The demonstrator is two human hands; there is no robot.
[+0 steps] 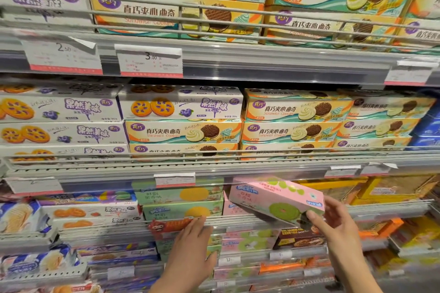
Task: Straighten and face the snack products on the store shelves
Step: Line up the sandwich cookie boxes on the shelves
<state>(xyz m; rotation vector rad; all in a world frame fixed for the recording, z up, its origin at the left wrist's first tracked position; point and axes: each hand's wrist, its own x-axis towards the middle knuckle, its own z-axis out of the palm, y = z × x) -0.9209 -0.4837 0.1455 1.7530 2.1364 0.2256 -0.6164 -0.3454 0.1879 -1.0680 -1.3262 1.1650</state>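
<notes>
Near the bottom of the view, the left hand point(190, 240) reaches up with straight fingers spread, its tips touching the rail in front of the green boxes point(183, 209), pinching nothing. Just to the right, the right hand point(333, 223) has its grip pinching the near right end of a pink box point(278, 200), thumb below and fingers behind. The pink box is tilted, lifted up off its stack, in front of the shelf and just right of the green boxes. This looks like the step of putting one box back in line. The next move likely calls for turning the pink box level, front face out, and sliding it onto the pink boxes below. Farther up, the sandwich cookie boxes point(292, 112) and the blueberry cookie boxes point(181, 104) sit in fairly neat stacks behind wire rails.
</notes>
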